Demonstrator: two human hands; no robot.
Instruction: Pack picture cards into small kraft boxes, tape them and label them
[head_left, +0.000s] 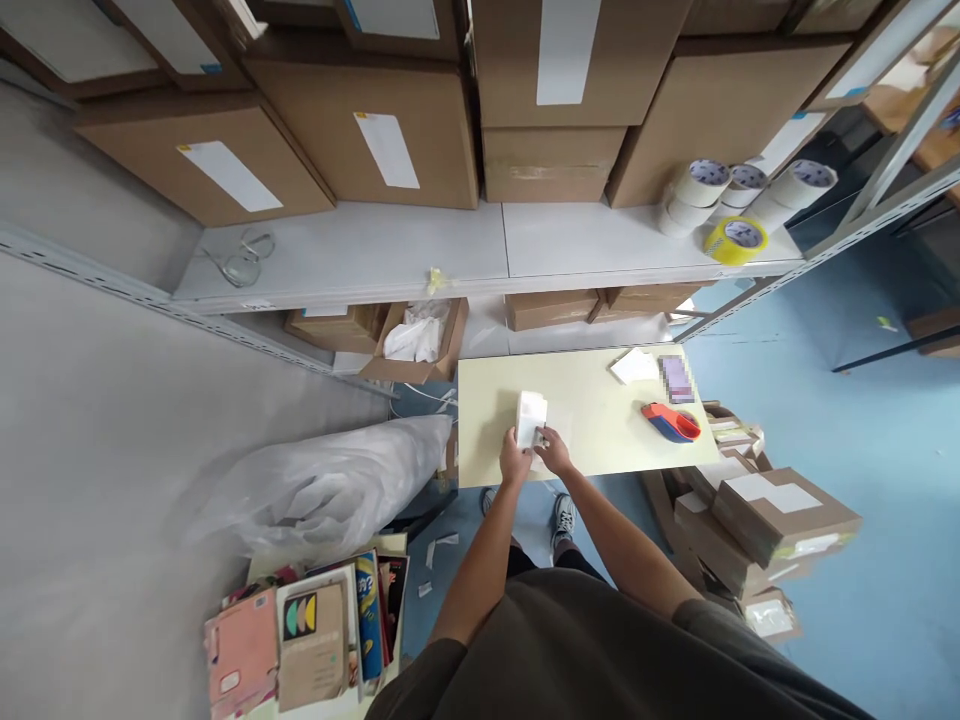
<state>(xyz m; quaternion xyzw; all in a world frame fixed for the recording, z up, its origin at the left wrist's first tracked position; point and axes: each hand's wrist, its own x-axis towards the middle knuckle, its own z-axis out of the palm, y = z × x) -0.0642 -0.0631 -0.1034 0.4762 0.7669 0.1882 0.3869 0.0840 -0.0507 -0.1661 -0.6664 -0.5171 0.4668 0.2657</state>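
Over the front part of the pale yellow table (585, 385) is a small white box or packet (532, 412), its long side pointing away from me. My left hand (514, 461) is closed around its lower left side. At its lower right corner, the fingers of my right hand (554, 453) are bent in and grip the edge. Something small and greyish shows by the right fingertips, too small to name. To the right on the table lie a red and blue tape dispenser (673, 422), some white paper (634, 366) and a blurred purple item (677, 379).
A grey shelf (360, 250) beyond the table carries large cardboard boxes (397, 130) and tape rolls (735, 240). Wrapped plastic (337, 480) and stacked books (315, 640) are at left. Cardboard boxes (787, 510) are piled on the floor at right.
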